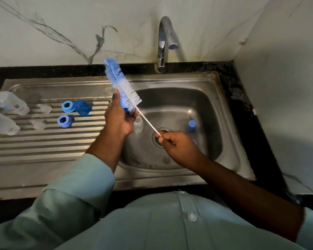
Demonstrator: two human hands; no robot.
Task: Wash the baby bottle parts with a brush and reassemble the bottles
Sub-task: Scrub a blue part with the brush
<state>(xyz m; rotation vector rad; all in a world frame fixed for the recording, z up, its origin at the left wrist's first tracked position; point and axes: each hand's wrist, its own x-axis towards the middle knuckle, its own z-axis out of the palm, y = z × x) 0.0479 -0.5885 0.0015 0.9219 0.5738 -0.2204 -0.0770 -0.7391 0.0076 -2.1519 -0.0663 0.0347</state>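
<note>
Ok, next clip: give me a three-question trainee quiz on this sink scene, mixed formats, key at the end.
1. True or false: the right hand pinches the bottle brush by its thin white handle.
2. How many blue collar rings lie on the ribbed drainboard? A) one B) two C) four
3. Fill in: the blue cap in the sink basin stands to the ____ of the drain.

Key: 1 true; 2 B; 3 right.
</note>
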